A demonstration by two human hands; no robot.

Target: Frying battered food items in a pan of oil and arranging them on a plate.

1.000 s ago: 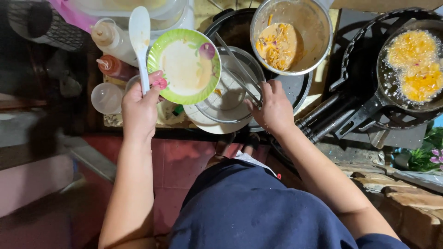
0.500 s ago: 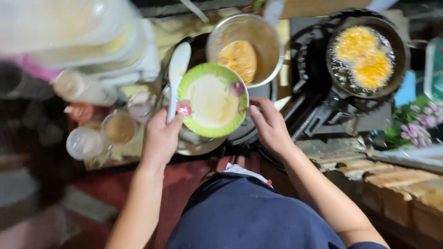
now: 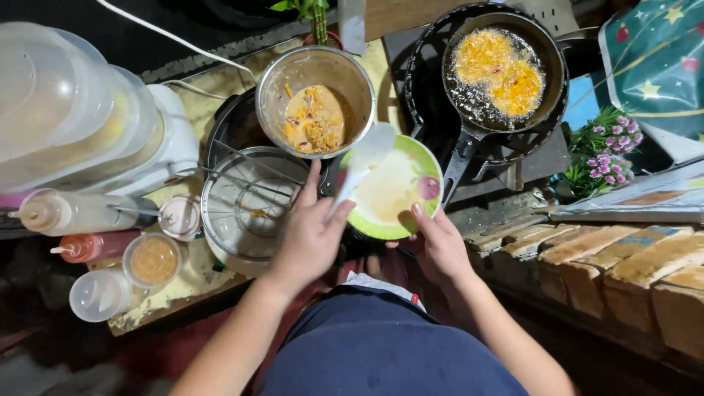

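The right hand grips the green-rimmed plate from below, while the left hand, just beside it, clasps a white spoon over the plate.

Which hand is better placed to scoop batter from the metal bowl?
Left: the left hand holds the white spoon beside the metal bowl; the right hand supports the green plate.

Both hands forward — left hand fingers curled, right hand cupped, palm-up.

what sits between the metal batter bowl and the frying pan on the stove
In the head view, only the black burner grate lies between the metal bowl and the frying pan.
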